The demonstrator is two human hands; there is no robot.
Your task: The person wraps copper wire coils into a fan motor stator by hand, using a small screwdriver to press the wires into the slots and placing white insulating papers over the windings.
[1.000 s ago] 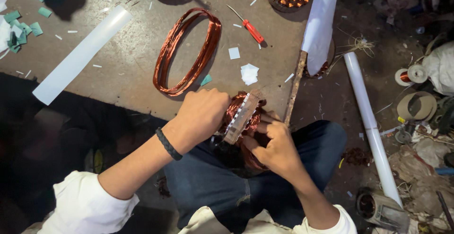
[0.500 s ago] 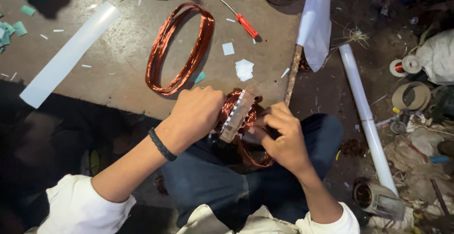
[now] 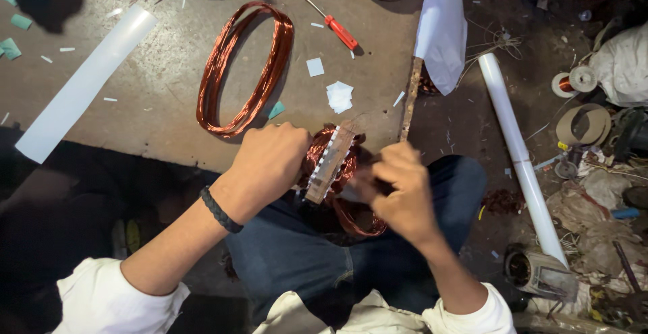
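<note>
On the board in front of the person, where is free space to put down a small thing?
The board is barest between the white roll and the loose copper coil. A smaller patch lies between that coil and the red screwdriver, dotted with paper scraps. It is crowded by the left hand, the right hand and the held winding.

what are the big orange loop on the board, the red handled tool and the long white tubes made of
The large reddish-orange wire loop looks like bundled enamelled copper wire: fine glossy strands. The small red-handled screwdriver seems to have a plastic handle and a thin grey metal shaft. The two long white rolls look like matte sheet, paper or plastic film; which one is unclear.
</note>
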